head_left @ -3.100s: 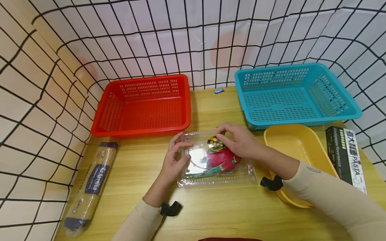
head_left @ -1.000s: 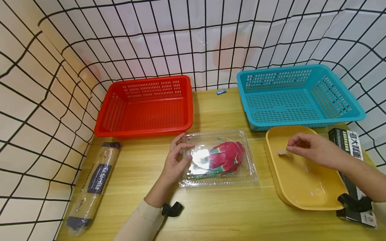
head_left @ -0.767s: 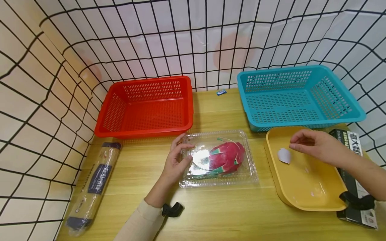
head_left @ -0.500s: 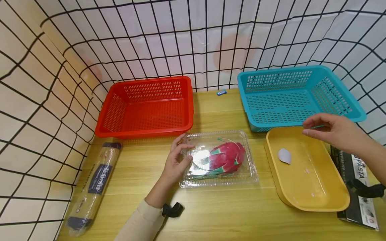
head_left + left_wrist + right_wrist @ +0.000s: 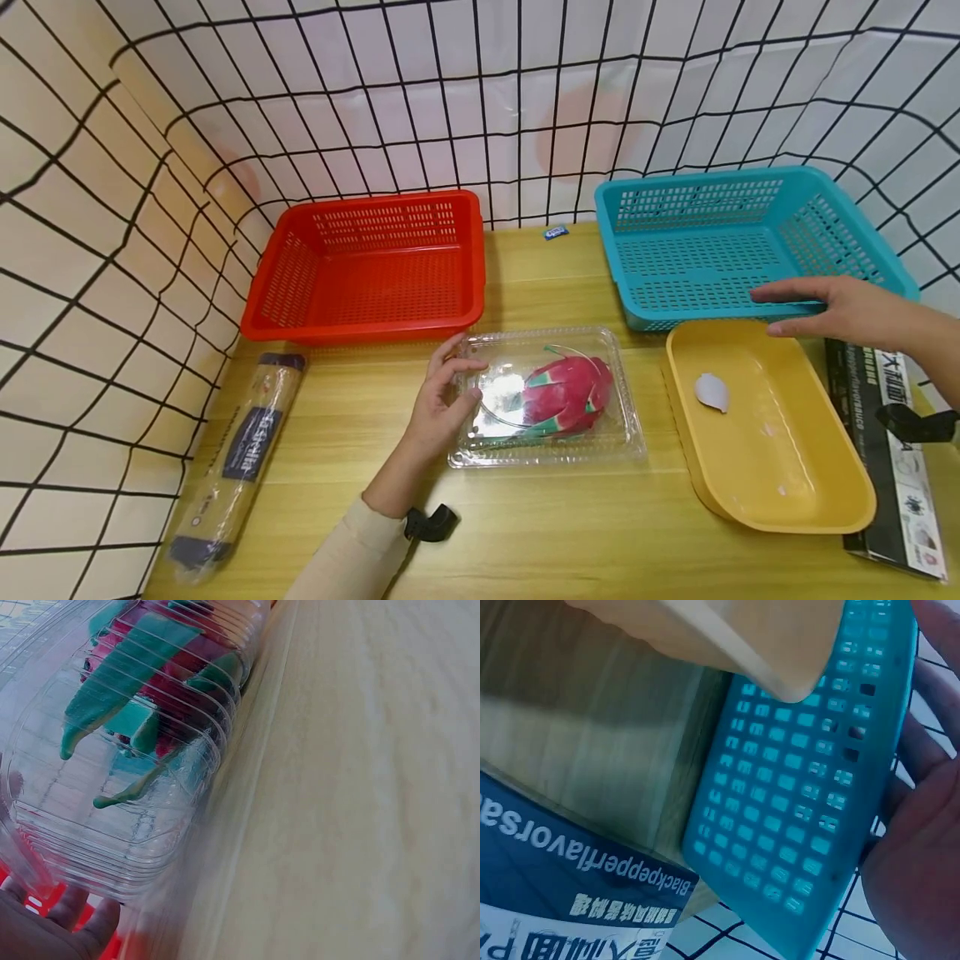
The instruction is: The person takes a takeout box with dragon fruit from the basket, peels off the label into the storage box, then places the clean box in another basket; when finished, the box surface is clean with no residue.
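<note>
A clear plastic clamshell box (image 5: 551, 446) with a pink-and-green dragon fruit (image 5: 566, 396) inside lies mid-table. My left hand (image 5: 438, 404) rests on its left end, thumb and fingers lightly bent against the lid and edge; the left wrist view shows fingertips (image 5: 101, 926) at the box's end. My right hand (image 5: 862, 308), fingers spread and holding nothing, hovers where the blue basket (image 5: 697, 258) meets the yellow tub (image 5: 787, 492). A peeled sticker (image 5: 711, 392), pale side up, lies inside the tub near its left wall.
A red basket (image 5: 363, 329) stands back left. Bagged spaghetti (image 5: 240, 458) lies at the left, and a black-and-white pasta box (image 5: 892, 467) lies beyond the tub. A small blue packet (image 5: 555, 232) sits between the baskets. Black wire mesh (image 5: 517, 125) encloses the back and sides.
My right hand peeled the black-and-gold sticker off the box lid, carried it right and dropped it into the yellow tub. It then moved back and right, fingers opening. My left hand stayed put.
</note>
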{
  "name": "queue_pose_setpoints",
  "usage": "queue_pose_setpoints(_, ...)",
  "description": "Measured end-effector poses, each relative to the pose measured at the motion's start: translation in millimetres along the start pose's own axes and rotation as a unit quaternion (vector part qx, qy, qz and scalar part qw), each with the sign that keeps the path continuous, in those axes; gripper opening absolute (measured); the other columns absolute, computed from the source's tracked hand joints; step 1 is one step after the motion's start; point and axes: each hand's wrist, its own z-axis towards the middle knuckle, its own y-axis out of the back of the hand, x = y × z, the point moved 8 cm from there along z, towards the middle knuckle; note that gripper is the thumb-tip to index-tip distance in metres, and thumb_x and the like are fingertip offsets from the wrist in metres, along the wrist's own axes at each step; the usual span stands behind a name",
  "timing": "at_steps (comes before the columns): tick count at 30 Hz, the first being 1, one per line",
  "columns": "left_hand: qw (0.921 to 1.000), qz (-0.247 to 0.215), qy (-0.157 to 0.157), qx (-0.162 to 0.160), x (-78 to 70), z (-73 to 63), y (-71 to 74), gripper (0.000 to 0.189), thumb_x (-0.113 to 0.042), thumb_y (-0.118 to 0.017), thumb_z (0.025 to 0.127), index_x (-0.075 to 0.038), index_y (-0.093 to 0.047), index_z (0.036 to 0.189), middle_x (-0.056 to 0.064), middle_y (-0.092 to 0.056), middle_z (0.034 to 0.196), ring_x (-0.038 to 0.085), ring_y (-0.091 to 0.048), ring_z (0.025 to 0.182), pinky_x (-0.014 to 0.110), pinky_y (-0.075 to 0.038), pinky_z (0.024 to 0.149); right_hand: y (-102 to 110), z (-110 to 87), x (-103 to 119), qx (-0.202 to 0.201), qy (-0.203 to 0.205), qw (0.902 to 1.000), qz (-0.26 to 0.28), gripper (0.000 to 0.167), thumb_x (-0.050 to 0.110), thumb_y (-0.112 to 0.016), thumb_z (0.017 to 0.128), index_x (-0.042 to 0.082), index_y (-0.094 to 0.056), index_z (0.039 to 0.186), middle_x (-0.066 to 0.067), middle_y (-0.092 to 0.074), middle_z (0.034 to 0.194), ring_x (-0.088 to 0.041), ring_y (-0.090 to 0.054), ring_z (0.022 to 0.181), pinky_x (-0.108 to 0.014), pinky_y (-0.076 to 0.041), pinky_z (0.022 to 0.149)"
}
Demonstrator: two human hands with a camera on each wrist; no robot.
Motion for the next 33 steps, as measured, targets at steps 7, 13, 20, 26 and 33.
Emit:
queue_pose_setpoints(7, 1.0, -0.005, -0.003, 0.001, 0.4, -0.5, -1.0, 0.033, 0.006, -0.058, 0.088, 0.009, -0.059, 0.121, 0.024, -0.021, 0.163, 0.043, -0.022, 0.153, 0.065, -0.014, 0.123, -6, 10.1, 4, 0.027, 0.014, 0.9992, -0.024, 0.053, 0.036, -0.07, 0.097, 0.01, -0.06, 0.143, -0.034, -0.046, 0.15, -0.059, -0.041, 0.135, -0.072, -0.043, 0.095)
queue_pose_setpoints(13, 1.0, -0.007, -0.002, -0.003, 1.7, -0.5, -1.7, 0.033, 0.007, -0.057, 0.089, 0.01, -0.058, 0.122, 0.023, -0.021, 0.163, 0.044, -0.021, 0.153, 0.066, -0.012, 0.124, -7, 11.5, 4, 0.036, 0.004, 0.9991, -0.021, 0.047, 0.036, -0.066, 0.099, 0.011, -0.064, 0.14, -0.036, -0.046, 0.148, -0.06, -0.041, 0.135, -0.069, -0.046, 0.095)
queue_pose_setpoints(20, 0.9992, -0.011, 0.038, -0.006, 1.7, -1.2, -2.0, 0.038, 0.002, -0.055, 0.09, 0.006, -0.056, 0.128, 0.019, -0.017, 0.166, 0.042, -0.018, 0.155, 0.073, -0.008, 0.121, -9, 12.9, 3, 0.04, -0.002, 0.9992, 0.0, 0.051, 0.038, -0.065, 0.1, 0.01, -0.061, 0.142, -0.034, -0.051, 0.146, -0.06, -0.042, 0.135, -0.07, -0.045, 0.097)
queue_pose_setpoints(26, 0.9975, -0.003, 0.071, -0.001, 3.3, -2.1, -3.0, 0.046, 0.001, -0.055, 0.092, 0.0, -0.051, 0.137, 0.019, -0.007, 0.168, 0.04, -0.007, 0.157, 0.077, -0.005, 0.118, -10, 11.9, 2, 0.037, 0.003, 0.9993, 0.004, 0.05, 0.038, -0.064, 0.1, 0.009, -0.062, 0.141, -0.033, -0.053, 0.145, -0.06, -0.042, 0.135, -0.07, -0.045, 0.096)
queue_pose_setpoints(33, 0.9933, 0.012, 0.112, -0.023, 2.4, -6.9, 2.0, 0.061, -0.002, -0.058, 0.095, -0.01, -0.04, 0.153, 0.018, -0.01, 0.167, 0.045, -0.018, 0.153, 0.069, -0.018, 0.121, -10, 11.3, 4, 0.03, 0.009, 0.9995, 0.005, 0.05, 0.038, -0.064, 0.101, 0.008, -0.062, 0.14, -0.032, -0.057, 0.141, -0.059, -0.047, 0.132, -0.069, -0.047, 0.095)
